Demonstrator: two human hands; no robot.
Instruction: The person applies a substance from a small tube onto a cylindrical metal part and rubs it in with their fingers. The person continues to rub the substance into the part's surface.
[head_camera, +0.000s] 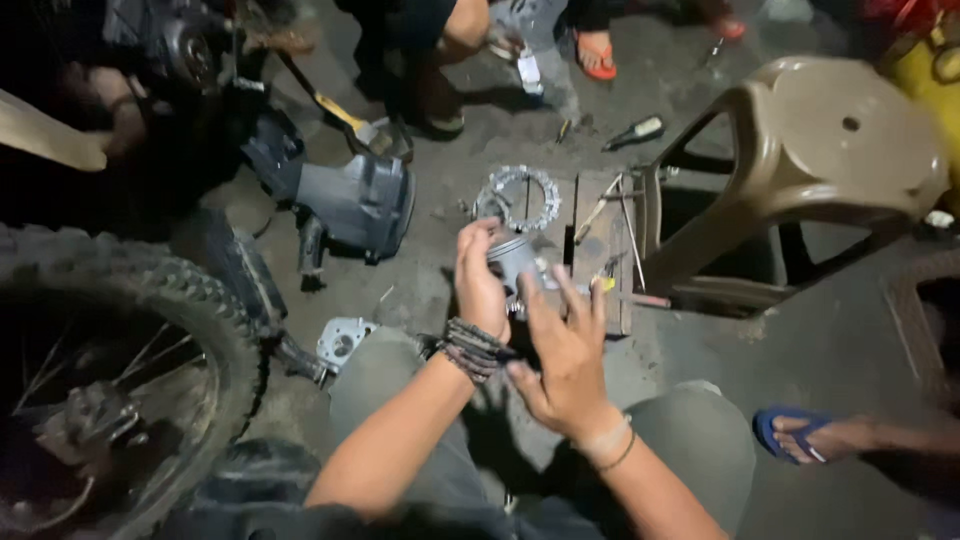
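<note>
The left hand (480, 285) held a piston (514, 262) in front of the person's knees, with the right hand (565, 350) just right of it and nearer the body. Beyond the piston a toothed ring (527, 197) lay on the floor (800, 350). A plastic stool (800, 160) stood to the right, a wheel (130, 370) to the left, an engine casing (355, 200) behind the wheel.

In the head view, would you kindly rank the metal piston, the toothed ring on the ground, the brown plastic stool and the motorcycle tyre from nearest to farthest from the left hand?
1. Metal piston: held in the left hand.
2. Toothed ring: on the ground just above the hand.
3. Motorcycle tyre on the left and brown plastic stool on the right: too close to call.
</note>
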